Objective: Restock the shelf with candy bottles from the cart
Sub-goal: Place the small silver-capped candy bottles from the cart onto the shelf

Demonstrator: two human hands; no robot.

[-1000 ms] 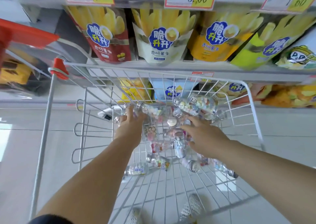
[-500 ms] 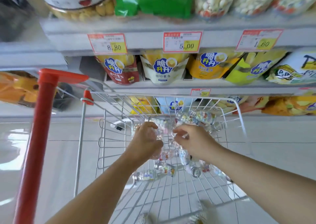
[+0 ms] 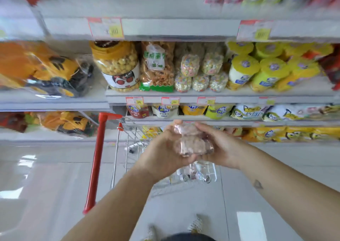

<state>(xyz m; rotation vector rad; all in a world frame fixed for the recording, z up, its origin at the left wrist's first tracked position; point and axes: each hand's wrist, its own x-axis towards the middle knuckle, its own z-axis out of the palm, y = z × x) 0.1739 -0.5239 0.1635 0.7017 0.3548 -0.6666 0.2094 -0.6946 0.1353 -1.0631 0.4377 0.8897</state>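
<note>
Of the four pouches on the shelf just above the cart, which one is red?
The leftmost pouch, under the first price tag. It alone is red; the others beside it run white, orange-yellow and lime green.

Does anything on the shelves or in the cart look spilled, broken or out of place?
Nothing stands out. Both hands, left and right, cup clear plastic candy bottles above the wire cart; more bottles lie loose inside. Shelf goods look tidy.

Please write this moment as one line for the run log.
stage: carry | left hand: shut on bottles | right hand: shut on bottles | bottles: above cart, facing shelf | more bottles left in cart
</note>
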